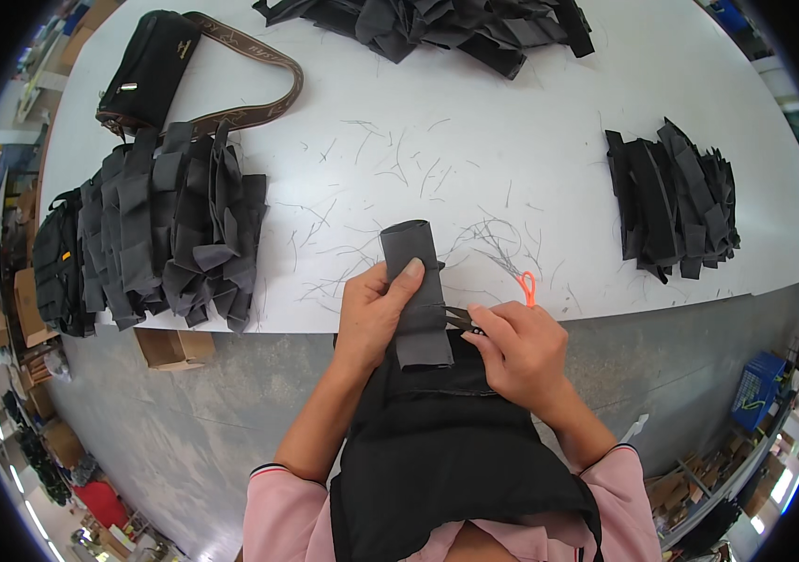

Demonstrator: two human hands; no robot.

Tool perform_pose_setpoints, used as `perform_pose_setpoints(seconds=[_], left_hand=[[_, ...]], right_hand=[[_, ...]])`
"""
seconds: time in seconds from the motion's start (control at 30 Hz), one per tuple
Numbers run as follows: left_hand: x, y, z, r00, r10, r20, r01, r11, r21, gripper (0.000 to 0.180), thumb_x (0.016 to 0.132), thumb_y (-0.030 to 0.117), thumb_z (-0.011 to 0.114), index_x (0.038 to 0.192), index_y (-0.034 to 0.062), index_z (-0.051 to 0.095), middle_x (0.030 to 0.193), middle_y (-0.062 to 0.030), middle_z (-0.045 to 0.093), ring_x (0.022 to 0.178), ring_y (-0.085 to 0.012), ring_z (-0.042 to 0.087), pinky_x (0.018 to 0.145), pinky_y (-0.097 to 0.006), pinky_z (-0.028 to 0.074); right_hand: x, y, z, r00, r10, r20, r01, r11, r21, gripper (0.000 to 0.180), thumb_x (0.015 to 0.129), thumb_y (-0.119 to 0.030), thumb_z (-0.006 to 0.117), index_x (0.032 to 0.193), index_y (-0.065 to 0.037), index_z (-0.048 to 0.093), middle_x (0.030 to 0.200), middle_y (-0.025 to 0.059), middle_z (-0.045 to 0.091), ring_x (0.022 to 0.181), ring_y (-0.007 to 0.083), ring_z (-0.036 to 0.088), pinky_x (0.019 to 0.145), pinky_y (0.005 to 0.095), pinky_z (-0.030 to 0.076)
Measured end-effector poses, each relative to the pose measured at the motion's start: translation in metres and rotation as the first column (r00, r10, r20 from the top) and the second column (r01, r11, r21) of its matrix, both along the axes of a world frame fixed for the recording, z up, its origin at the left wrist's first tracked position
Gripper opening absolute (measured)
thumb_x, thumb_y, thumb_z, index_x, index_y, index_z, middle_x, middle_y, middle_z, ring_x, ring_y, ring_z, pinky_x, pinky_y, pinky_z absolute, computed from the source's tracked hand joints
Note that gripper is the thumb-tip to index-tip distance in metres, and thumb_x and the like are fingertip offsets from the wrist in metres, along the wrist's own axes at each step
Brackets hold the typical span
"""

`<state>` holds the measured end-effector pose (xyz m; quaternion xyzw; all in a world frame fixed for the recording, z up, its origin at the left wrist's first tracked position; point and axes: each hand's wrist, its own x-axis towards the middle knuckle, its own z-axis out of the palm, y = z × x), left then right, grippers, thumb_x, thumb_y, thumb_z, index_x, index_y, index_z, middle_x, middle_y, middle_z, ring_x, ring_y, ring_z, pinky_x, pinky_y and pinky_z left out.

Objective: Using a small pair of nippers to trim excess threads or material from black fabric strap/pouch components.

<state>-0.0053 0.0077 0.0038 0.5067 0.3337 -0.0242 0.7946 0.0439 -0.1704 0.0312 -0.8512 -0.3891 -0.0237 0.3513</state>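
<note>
My left hand (pixel 373 314) grips a folded dark grey fabric strip (pixel 415 323) upright near the table's front edge, thumb on its face. In my right hand (pixel 523 348) is a pair of small dark thread snips (pixel 456 317), closed in by thumb and fingers. Their blades point left and meet the strip's right edge, just below its middle. An orange loop (pixel 528 288) shows beyond my right knuckles; I cannot tell whether it belongs to the snips. Cut thread ends (pixel 498 245) lie scattered on the white table (pixel 343 84) beyond my hands.
Dark fabric strips are heaped at left (pixel 170 225), at right (pixel 676 201) and at the far side (pixel 446 28). A black bag (pixel 148 70) with a brown strap lies at the far left, a black backpack (pixel 62 262) below it. A cardboard box (pixel 174 348) stands under the table.
</note>
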Motion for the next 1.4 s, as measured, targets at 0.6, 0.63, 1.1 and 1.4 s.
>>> perform_pose_setpoints(seconds=[0.6, 0.63, 1.1, 1.4], left_hand=[[-0.001, 0.002, 0.003, 0.999, 0.004, 0.045, -0.004, 1.0, -0.008, 0.027, 0.09, 0.025, 0.062, 0.097, -0.0014, 0.066, 0.085, -0.0019, 0.065, 0.075, -0.0062, 0.056, 0.066, -0.022, 0.046], [-0.001, 0.002, 0.002, 0.999, -0.009, 0.037, 0.009, 1.0, -0.002, 0.027, 0.09, 0.025, 0.062, 0.097, -0.0013, 0.066, 0.085, -0.002, 0.065, 0.075, -0.0063, 0.056, 0.066, -0.022, 0.046], [-0.002, 0.0, 0.005, 0.999, -0.019, 0.03, 0.018, 0.999, 0.042, 0.028, 0.09, 0.024, 0.061, 0.099, -0.0013, 0.065, 0.085, -0.0014, 0.064, 0.076, -0.0059, 0.055, 0.066, -0.021, 0.045], [0.0, -0.002, 0.006, 0.997, -0.041, 0.064, 0.038, 0.998, 0.044, 0.028, 0.09, 0.024, 0.061, 0.099, -0.0016, 0.065, 0.086, -0.0014, 0.064, 0.076, -0.0056, 0.054, 0.066, -0.021, 0.045]], right_hand=[[-0.008, 0.003, 0.001, 1.0, -0.018, 0.011, 0.019, 1.0, -0.023, 0.032, 0.066, -0.007, 0.075, 0.096, -0.007, 0.065, 0.073, 0.0038, 0.058, 0.058, 0.0196, 0.054, 0.05, 0.0301, 0.039], [-0.008, 0.004, 0.003, 0.999, -0.004, 0.052, 0.006, 1.0, -0.025, 0.032, 0.065, -0.004, 0.075, 0.096, -0.006, 0.065, 0.072, 0.0048, 0.058, 0.057, 0.0219, 0.054, 0.05, 0.0318, 0.04], [-0.009, 0.001, 0.001, 0.998, -0.022, 0.058, 0.023, 1.0, -0.019, 0.032, 0.065, -0.005, 0.073, 0.096, -0.008, 0.065, 0.071, 0.003, 0.057, 0.055, 0.0179, 0.052, 0.048, 0.0291, 0.036], [-0.003, 0.001, -0.007, 0.545, 0.207, -0.812, 0.21, 0.905, 0.371, 0.026, 0.073, 0.001, 0.068, 0.098, -0.004, 0.062, 0.076, 0.0017, 0.057, 0.059, 0.0093, 0.051, 0.05, 0.0226, 0.036]])
